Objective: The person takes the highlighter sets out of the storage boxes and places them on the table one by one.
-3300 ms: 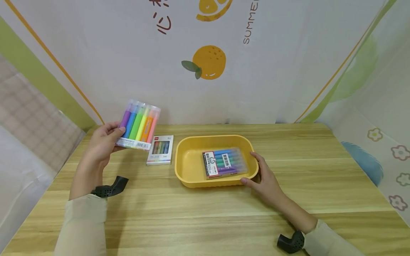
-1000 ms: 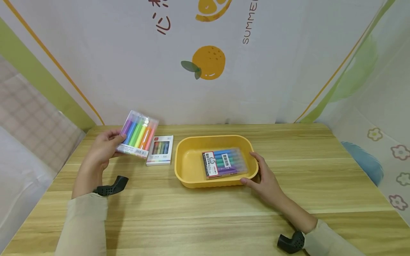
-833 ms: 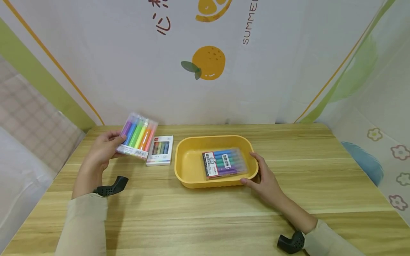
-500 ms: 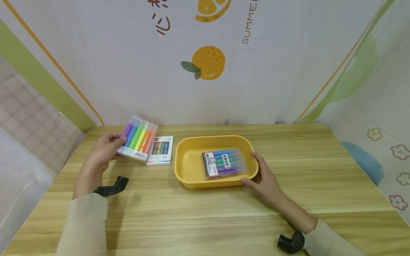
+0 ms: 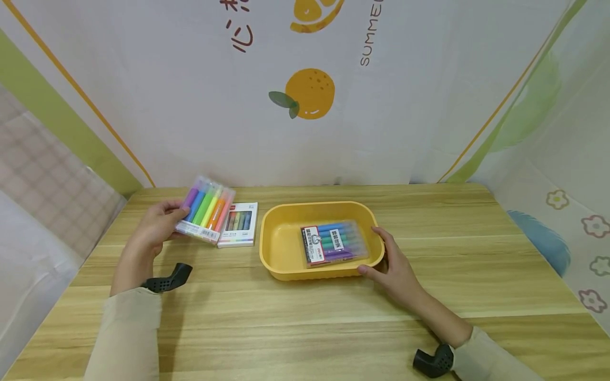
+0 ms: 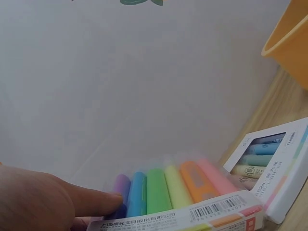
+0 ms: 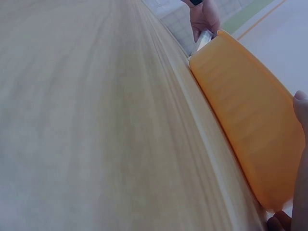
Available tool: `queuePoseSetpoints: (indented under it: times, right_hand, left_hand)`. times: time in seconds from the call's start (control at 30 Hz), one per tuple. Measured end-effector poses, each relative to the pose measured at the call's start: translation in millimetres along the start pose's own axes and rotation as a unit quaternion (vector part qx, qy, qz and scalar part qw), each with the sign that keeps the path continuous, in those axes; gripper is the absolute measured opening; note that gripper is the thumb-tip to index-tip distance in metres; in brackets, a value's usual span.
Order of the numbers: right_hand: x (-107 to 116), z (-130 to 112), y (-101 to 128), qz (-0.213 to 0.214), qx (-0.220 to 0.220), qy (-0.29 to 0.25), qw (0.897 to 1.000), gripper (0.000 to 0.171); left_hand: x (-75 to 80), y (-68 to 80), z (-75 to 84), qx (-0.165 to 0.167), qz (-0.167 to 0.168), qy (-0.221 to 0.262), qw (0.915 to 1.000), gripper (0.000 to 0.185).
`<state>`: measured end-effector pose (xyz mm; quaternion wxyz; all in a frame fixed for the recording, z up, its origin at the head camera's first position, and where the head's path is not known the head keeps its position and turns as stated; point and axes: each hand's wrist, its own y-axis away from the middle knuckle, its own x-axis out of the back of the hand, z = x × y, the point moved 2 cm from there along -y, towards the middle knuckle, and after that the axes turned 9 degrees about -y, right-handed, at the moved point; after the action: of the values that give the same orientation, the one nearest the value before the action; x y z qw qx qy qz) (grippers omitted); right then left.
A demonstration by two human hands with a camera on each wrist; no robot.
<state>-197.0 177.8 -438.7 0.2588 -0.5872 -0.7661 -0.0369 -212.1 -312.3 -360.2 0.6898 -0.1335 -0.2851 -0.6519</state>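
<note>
My left hand (image 5: 157, 225) pinches a clear pack of highlighters (image 5: 206, 210) by its left side, thumb on top over the purple one. The pack tilts low above the table's left part and overlaps the corner of a white windowed box (image 5: 244, 235) of coloured sticks. In the left wrist view, the thumb and the pack's barcode label (image 6: 219, 208) show up close. My right hand (image 5: 397, 272) holds the right end of a yellow plastic basin (image 5: 281, 272), thumb at the front rim and fingers at the side. A clear pack of blue, green and purple pens (image 5: 333, 243) lies in the basin.
The wood-grain table (image 5: 295, 333) ends at a white printed curtain (image 5: 381, 143) behind. Black wrist mounts sit on the left (image 5: 167, 280) and right forearms. In the left wrist view, the basin's wall (image 6: 293, 48) rises beyond the white box.
The left hand has lowered the highlighter pack toward the table, and the pack has tipped flatter beside the white box. The right hand and the basin have stayed put.
</note>
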Motion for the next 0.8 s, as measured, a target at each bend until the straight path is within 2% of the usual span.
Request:
queuePoseSetpoints:
  times: [0.8]
  right_hand:
    - [0,0,0,0.000,0.001,0.002,1.000,0.091]
  left_hand:
    - [0.0,-6.3,-14.6,0.027,0.001,-0.006,0.9996,0.063]
